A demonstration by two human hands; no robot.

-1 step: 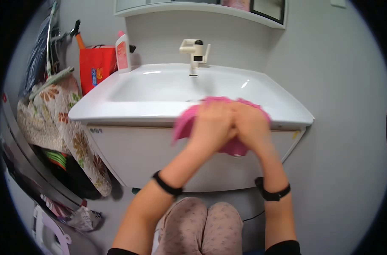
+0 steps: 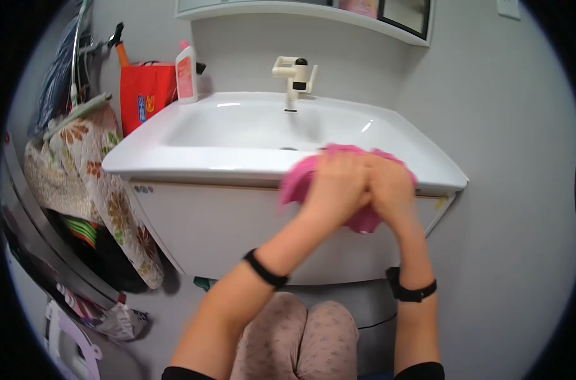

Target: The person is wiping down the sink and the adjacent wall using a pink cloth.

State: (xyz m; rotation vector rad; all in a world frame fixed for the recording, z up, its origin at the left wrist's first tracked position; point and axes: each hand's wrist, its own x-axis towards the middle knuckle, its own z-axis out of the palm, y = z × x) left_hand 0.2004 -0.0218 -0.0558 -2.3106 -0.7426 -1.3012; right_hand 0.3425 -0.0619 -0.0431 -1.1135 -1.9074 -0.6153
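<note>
Front-rim risk: the pink cloth [image 2: 295,182] straddles the glossy front edge of the white sink [image 2: 193,159]; uneven pressure could make it slip toward 6 o'clock, down the cabinet front [image 2: 218,221].
Loose-flap risk: the unpinned flap at 9 o'clock could fold under or snag on the rim if the hands shift sideways.
Crowded-hands risk: left hand [image 2: 340,182] and right hand [image 2: 391,183] sit close together; pushing unequally, they could bunch the cloth between them.
Pink cloth, position: beneath both hands, at 3 o'clock in the view; margins show at 12, 3, 6 and 9 o'clock around the pair.
Grip, both hands: on the cloth, backs up; fingertips hidden or blurred, so clenched or flat cannot be told.
Tap [image 2: 294,79]: 11 o'clock from the hands, well apart.
</note>
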